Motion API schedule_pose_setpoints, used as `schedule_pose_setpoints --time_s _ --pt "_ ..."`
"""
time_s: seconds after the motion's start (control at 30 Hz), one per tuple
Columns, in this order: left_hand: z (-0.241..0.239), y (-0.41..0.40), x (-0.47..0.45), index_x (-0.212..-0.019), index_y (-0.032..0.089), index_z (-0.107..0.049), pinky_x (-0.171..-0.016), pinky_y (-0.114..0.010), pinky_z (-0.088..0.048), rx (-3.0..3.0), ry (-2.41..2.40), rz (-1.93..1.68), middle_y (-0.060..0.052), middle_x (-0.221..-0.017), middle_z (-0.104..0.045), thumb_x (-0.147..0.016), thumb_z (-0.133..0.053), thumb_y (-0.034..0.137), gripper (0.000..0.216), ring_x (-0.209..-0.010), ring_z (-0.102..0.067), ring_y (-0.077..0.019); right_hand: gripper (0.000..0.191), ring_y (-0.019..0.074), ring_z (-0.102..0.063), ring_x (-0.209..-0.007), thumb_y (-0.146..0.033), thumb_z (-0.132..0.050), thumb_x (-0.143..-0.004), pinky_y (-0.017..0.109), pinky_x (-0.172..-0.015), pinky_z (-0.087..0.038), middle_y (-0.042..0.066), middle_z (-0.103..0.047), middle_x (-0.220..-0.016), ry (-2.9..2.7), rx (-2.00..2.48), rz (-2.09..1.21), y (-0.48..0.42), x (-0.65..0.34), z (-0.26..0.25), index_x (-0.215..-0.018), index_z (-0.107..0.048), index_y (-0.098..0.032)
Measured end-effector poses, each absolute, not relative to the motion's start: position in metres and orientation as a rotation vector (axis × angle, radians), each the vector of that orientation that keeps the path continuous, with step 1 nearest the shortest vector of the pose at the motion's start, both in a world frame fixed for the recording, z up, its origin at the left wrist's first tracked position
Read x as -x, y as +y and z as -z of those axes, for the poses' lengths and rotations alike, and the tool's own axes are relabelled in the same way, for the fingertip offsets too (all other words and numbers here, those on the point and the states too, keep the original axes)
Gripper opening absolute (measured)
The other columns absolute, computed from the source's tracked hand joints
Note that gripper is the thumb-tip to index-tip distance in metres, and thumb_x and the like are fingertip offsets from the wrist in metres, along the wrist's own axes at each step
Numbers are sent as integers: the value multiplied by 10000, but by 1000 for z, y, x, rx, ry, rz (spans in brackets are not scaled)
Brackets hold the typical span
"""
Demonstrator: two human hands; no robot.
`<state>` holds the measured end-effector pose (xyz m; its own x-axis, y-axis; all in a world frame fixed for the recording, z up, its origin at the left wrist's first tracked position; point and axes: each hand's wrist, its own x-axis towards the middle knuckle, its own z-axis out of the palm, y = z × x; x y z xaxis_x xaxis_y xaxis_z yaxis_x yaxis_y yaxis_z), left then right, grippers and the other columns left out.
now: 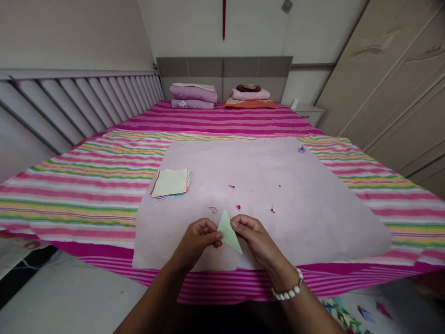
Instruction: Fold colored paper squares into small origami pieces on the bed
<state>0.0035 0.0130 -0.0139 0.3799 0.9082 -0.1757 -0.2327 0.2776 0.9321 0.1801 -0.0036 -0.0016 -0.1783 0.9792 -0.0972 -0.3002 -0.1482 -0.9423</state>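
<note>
A pale green piece of paper [230, 236], folded to a triangle, is held up between my two hands over the near part of a large plain sheet [264, 167]. My left hand [199, 236] pinches its left edge between thumb and fingers. On the upper right edge, the thumb and fingertips of my right hand [253, 234] close on the same paper. A bracelet of white beads [288, 291] circles my right wrist. To the left and farther back lies a stack of square coloured papers [171, 182], with a pale green one on top.
Small red marks or scraps [238, 207] dot the sheet. A small purple folded paper [301, 149] sits at its far right. The sheet covers a striped bed [86, 181] with a side rail [83, 106]. Folded paper pieces [347, 317] lie on the floor, lower right.
</note>
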Motion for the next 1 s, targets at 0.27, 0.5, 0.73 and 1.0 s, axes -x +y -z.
schedule_pose_setpoints --time_s 0.27,0.5,0.73,1.0 --pt "11 17 -9 -705 139 -609 -585 -204 -464 -1045 967 -957 12 -583 -668 -649 -779 254 213 -567 -610 -94 214 88 -425 -509 -359 -744 -677 213 -504 -305 -35 -543 -551 -1105 1034 -1482 -2 -176 4 -673 -660 -162" --pt "13 13 -21 -880 143 -632 -698 -272 -516 -1143 1129 -1059 -13 -713 -703 -682 -734 293 268 -692 -666 -150 224 82 -311 -453 -359 -647 -727 218 -444 -235 -70 -390 -489 -1199 1215 -1157 3 -171 13 -623 -584 -171" --pt "8 8 -38 -1058 125 -589 -650 -292 -536 -1552 1322 -1149 -86 -881 -683 -763 -641 324 359 -746 -672 -190 134 126 -448 -569 -206 -548 -805 245 -532 -347 -21 -497 -610 -1410 1295 -662 -1 -160 18 -689 -608 -179" --pt "15 15 -37 -967 141 -642 -609 -281 -531 -1915 1427 -1172 -95 -924 -625 -748 -555 156 236 -775 -628 -182 142 160 -510 -657 -131 -509 -809 275 -592 -396 25 -553 -721 -1461 1297 -551 -1 -156 19 -729 -617 -179"
